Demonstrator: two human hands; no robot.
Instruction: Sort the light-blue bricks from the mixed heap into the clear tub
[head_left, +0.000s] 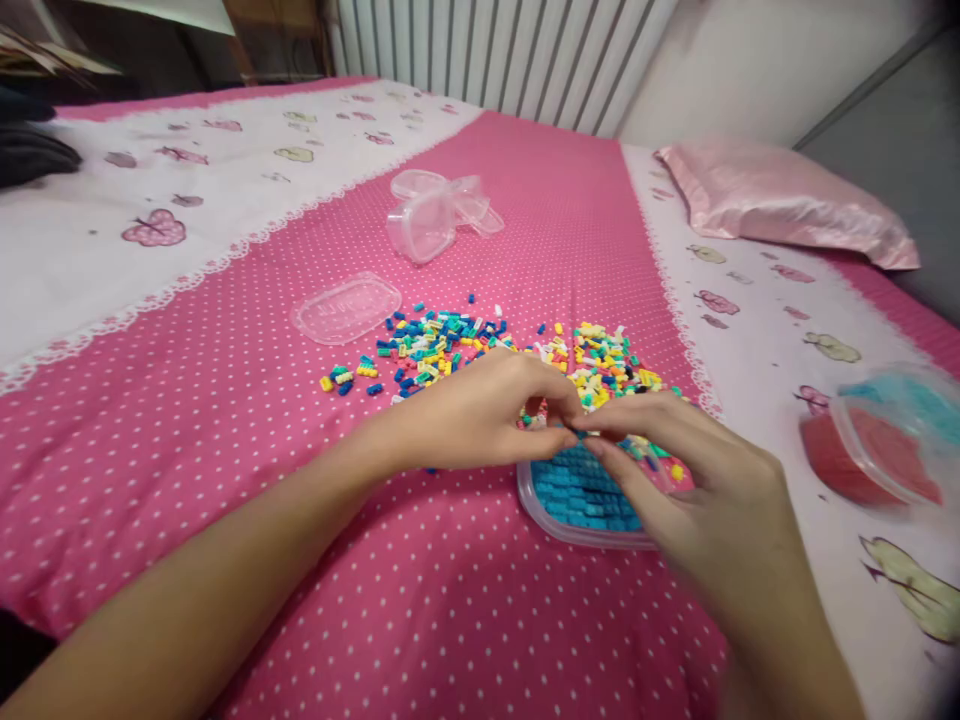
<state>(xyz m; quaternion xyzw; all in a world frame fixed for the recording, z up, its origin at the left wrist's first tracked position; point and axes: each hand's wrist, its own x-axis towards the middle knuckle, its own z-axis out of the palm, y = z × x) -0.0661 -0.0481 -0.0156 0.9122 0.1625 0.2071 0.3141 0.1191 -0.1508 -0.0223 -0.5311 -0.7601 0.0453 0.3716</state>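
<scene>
My left hand (502,408) and my right hand (705,480) meet fingertip to fingertip, thumb and fingers of each pinched together. Whatever lies between the fingertips is too small and too covered to make out. Directly below them a clear plastic container (534,505) holds rows of small blue building bricks (577,490); my right hand hides part of its right side. Just beyond my hands lies a loose spread of mixed bricks (442,340), in blue, yellow, green and white. More bricks (604,350), mostly pale yellow, green and orange, lie toward its right.
A clear lid (349,308) rests flat left of the loose bricks. Farther back sit empty clear containers (424,225). At right are a tub of red pieces (847,450) and one of blue pieces (911,400). A pink pillow (780,200) lies on the dotted bedspread (300,560).
</scene>
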